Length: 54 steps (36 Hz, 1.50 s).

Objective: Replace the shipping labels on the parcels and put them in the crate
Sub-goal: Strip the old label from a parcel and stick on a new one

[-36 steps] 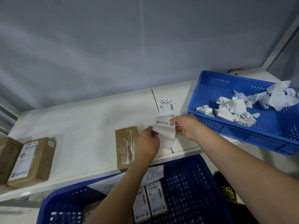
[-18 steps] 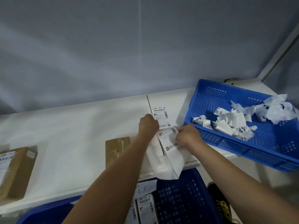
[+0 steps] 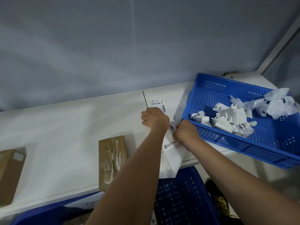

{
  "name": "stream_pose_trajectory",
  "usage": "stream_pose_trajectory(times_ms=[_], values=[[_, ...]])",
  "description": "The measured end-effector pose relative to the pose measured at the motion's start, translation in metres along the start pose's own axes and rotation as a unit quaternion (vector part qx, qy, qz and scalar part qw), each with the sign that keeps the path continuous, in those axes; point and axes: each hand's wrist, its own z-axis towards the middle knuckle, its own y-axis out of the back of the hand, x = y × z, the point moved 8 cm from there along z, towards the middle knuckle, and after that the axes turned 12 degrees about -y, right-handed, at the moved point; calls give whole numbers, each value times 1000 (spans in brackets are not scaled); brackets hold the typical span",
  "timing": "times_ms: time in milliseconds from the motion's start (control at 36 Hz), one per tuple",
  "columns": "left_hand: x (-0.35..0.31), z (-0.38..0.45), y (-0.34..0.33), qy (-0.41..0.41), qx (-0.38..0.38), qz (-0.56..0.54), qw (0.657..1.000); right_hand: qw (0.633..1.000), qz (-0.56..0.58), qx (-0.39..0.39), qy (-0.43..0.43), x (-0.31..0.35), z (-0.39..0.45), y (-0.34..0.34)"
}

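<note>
You are peeling the label sheet [image 3: 170, 153] near the tabletop's [image 3: 65, 135] front edge, right hand [image 3: 185, 133] pinching it, left hand [image 3: 154, 118] curled, so be pulling slowly and evenly.

blue perforated crate [image 3: 211, 101], brown parcel [image 3: 112, 158] — white label [image 3: 170, 144]

White table [image 3: 65, 127], parcels [image 3: 112, 159], crate [image 3: 191, 101], seemingly labels [image 3: 156, 103]
</note>
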Motion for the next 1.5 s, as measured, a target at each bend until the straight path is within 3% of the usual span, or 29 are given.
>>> stream_pose_trajectory(times_ms=[167, 361, 500, 639, 917, 1333, 1500], values=[[5, 1, 9, -11, -21, -86, 996, 1000, -13, -3, -1, 0, -1, 1], [23, 6, 18, 7, 6, -198, 980, 1000, 7, 13, 6, 0, -8, 0], [31, 14, 39, 9, -8, -287, 958, 991, 121, 49, 28, 2, -12, 0], [38, 24, 69, 8, -29, -411, 911, 970, 227, 67, 47, 12, -16, 0], [54, 21, 104, -17, -30, -454, 891, 959, 267, 56, 75, 28, -28, -4], [56, 9, 82, 33, 12, -454, 890, 971, 218, 66, 70, 23, -25, -4], [56, 8, 75, 29, 18, -482, 875, 970, 224, 74, 61, 23, -24, -8]])
